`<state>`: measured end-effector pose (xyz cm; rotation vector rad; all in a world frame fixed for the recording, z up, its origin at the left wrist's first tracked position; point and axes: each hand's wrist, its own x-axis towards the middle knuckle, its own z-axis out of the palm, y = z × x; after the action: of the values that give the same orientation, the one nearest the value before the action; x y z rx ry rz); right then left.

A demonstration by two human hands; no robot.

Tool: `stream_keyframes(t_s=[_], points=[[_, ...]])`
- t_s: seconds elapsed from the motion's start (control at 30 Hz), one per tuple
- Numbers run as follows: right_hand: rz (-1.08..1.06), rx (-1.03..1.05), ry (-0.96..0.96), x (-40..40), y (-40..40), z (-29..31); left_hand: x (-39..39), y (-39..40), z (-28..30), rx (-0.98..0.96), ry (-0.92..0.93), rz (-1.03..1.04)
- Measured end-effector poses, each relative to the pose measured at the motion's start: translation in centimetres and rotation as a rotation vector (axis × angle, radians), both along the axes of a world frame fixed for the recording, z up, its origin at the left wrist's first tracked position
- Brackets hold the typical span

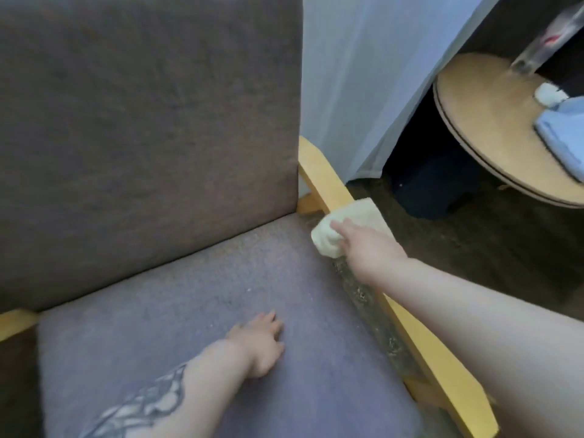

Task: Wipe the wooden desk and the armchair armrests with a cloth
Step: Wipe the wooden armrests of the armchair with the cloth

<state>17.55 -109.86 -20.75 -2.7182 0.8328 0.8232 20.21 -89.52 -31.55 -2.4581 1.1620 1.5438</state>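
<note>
No open container shows; the round wooden desk [493, 121] at upper right carries a folded blue cloth [565, 143] at its near edge, a small white object [548, 93] just behind that, and a blurred clear item [537, 49] whose kind cannot be told. A pale curtain [363, 83] hangs between the desk and the armchair's grey back cushion [142, 137]. Dark carpet [474, 241] lies open between the desk's rim and the yellow wooden armrest [328, 181]. The right hand [366, 245] presses down on a bunched cream cloth [335, 229] on that armrest, fingers closed over it, with bare wood running ahead toward the back cushion. The left hand [259, 339] lies flat on the seat cushion [189, 295], fingers loosely spread, well apart from the cloth. A sliver of the other armrest [15, 322] shows at the far left edge
</note>
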Motion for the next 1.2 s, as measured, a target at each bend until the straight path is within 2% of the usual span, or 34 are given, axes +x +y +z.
stream_keyframes(t_s=[0.07, 0.17, 0.23, 0.37, 0.53, 0.63, 0.7, 0.83, 1.0, 1.1, 1.2], points=[[-0.006, 0.135, 0.186, -0.9, 1.6, 3.8, 2.3, 3.4, 4.6, 0.155, 0.133, 0.061], [0.215, 0.156, 0.524, 0.3, 5.7, 10.9, 4.8, 11.3, 13.2, 0.196, 0.053, 0.181], [0.339, 0.108, 0.546, 1.5, 9.6, 15.8, 5.5, 16.9, 19.5, 0.168, -0.045, 0.356], [0.521, 0.134, 0.348, 4.2, 19.9, 24.6, 5.3, 27.7, 31.4, 0.036, -0.229, 0.677], [0.924, 0.082, 0.042, 6.5, 37.0, 34.1, 2.0, 41.5, 43.1, -0.109, -0.592, 0.928], [0.896, 0.353, -0.217, 6.2, 48.0, 38.5, -2.7, 51.0, 48.0, -0.091, -0.777, 1.114], [0.84, 0.542, -0.286, 5.5, 55.7, 41.0, -7.1, 58.1, 50.5, -0.044, -0.854, 1.298], [0.703, 0.771, -0.274, 3.5, 72.1, 45.4, -18.5, 72.9, 53.1, 0.128, -0.948, 1.64], [0.983, 0.616, -0.67, 0.0, 93.9, 52.0, -31.7, 87.4, 53.6, 0.251, -0.947, 1.892], [1.098, 0.632, -0.692, -2.5, 103.4, 53.1, -36.3, 92.8, 53.7, 0.305, -0.976, 1.982], [1.165, 0.638, -0.767, -4.3, 106.9, 51.9, -39.2, 96.3, 53.6, 0.335, -0.956, 2.007]])
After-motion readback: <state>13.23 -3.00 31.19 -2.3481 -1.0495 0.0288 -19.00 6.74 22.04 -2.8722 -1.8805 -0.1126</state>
